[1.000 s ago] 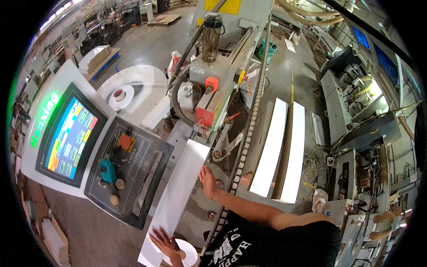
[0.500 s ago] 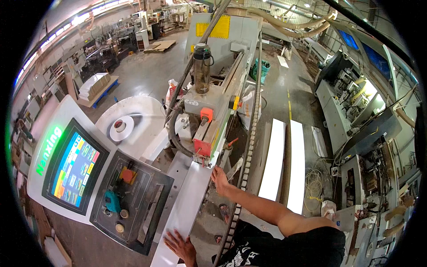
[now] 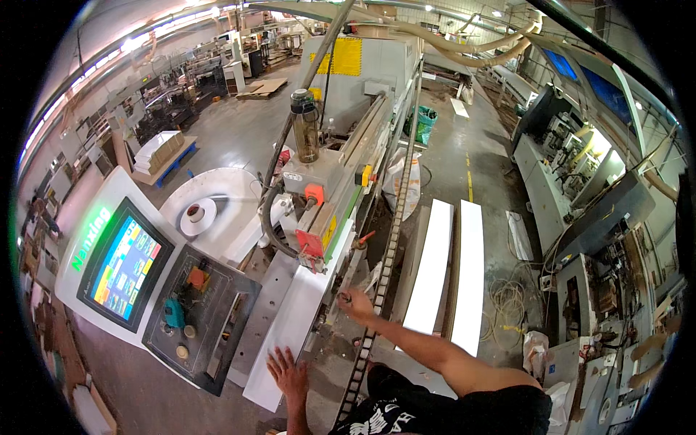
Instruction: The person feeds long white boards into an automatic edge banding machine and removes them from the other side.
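Plainly, the white panel [image 3: 301, 315] is covered near its closer end by the left hand [image 3: 289, 373], which is laid flat with fingers spread and nothing gripped. Its near corner is left bare, just left of and behind that hand; ahead, its length is run up to the red guard [image 3: 310, 244] of the machine. Beyond the panel's right edge, the right hand [image 3: 356, 306] is held with fingers partly bent (whether anything is pinched there cannot be told). A strip of open room is left between that edge and the roller rail [image 3: 361, 353], which is crossed by the right forearm. Left of the left hand, space is bounded by the control console [image 3: 239, 312]; right of the right hand, white boards [image 3: 431, 272] are stacked.
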Demonstrator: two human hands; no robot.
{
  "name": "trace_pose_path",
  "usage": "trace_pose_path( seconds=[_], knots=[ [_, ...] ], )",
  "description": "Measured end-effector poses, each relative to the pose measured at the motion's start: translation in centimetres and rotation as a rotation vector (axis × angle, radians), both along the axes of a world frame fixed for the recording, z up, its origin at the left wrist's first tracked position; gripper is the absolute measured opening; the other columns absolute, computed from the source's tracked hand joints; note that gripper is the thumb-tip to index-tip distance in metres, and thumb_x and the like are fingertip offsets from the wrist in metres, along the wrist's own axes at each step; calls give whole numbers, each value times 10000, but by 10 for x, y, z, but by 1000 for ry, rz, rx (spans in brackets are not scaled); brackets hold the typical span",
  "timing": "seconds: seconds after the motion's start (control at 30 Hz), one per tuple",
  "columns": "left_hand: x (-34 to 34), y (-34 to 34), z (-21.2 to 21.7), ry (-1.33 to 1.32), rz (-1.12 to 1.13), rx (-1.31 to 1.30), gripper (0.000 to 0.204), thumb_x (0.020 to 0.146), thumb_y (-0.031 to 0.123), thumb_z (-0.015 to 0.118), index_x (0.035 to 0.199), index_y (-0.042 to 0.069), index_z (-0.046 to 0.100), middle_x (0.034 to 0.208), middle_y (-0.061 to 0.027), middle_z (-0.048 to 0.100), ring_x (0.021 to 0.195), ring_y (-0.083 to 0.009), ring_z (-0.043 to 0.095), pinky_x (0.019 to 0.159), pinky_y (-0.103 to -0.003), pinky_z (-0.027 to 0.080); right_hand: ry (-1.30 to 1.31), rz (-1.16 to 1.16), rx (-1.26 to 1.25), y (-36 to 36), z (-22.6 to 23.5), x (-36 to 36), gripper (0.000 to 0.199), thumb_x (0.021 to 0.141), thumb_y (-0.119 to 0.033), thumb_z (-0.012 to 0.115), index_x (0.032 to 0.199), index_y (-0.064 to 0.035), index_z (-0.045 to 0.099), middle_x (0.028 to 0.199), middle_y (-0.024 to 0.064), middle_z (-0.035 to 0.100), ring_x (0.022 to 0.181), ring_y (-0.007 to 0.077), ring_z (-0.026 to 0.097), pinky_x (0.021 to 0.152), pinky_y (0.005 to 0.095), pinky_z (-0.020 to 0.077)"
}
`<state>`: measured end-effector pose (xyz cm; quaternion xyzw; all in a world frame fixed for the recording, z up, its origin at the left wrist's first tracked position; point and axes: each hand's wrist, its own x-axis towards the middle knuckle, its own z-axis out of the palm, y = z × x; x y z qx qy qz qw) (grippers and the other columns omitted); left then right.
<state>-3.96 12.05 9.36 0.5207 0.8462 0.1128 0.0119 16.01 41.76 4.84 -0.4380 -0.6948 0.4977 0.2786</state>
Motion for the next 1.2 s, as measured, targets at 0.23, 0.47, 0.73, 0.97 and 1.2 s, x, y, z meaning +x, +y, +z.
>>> trace_pose_path(
  seconds=[0.23, 0.47, 0.73, 0.97, 1.2],
  knots=[
    [0, -65, 12, -68, -54, -21, 583, 1008, 283, 626, 1541, 100, 477, 1679, -177, 300, 1557, -448, 207, 1267, -583, 150, -441, 161, 669, -95, -5, 21, 449, 976, -522, 659, 1158, -111, 671, 1339, 151, 615, 1267, 369, 579, 1147, 556, 391],
    [-14, -15, -28, 92, -80, 163, 506, 972, 135, 623, 1472, 100, 553, 1573, -178, 478, 1465, -466, 392, 1235, -587, 252, -379, 68, 563, -98, 13, 22, 390, 921, -454, 719, 1074, -96, 707, 1221, 105, 671, 1185, 314, 634, 988, 478, 523],
    [-2, 56, -1, -79, -57, 261, 565, 937, 247, 698, 1454, 62, 566, 1576, -168, 477, 1462, -430, 411, 1246, -549, 260, -435, 103, 418, -93, 22, 25, 394, 930, -473, 705, 1072, -106, 706, 1141, 101, 677, 1068, 322, 665, 910, 471, 534],
    [-10, 96, -9, 47, -225, 171, 624, 959, 297, 670, 1445, -61, 515, 1547, -263, 470, 1442, -467, 421, 1247, -511, 282, -394, 60, 391, -95, 25, 20, 391, 923, -477, 677, 979, -91, 715, 1023, 112, 696, 1006, 329, 683, 885, 465, 542],
    [7, 162, -24, 58, -161, 198, 645, 971, 308, 648, 1478, -51, 477, 1570, -260, 443, 1468, -432, 396, 1263, -509, 239, -365, 59, 445, -99, 25, 24, 312, 899, -392, 703, 920, -81, 704, 979, 135, 707, 964, 339, 692, 864, 463, 550]
  ],
)
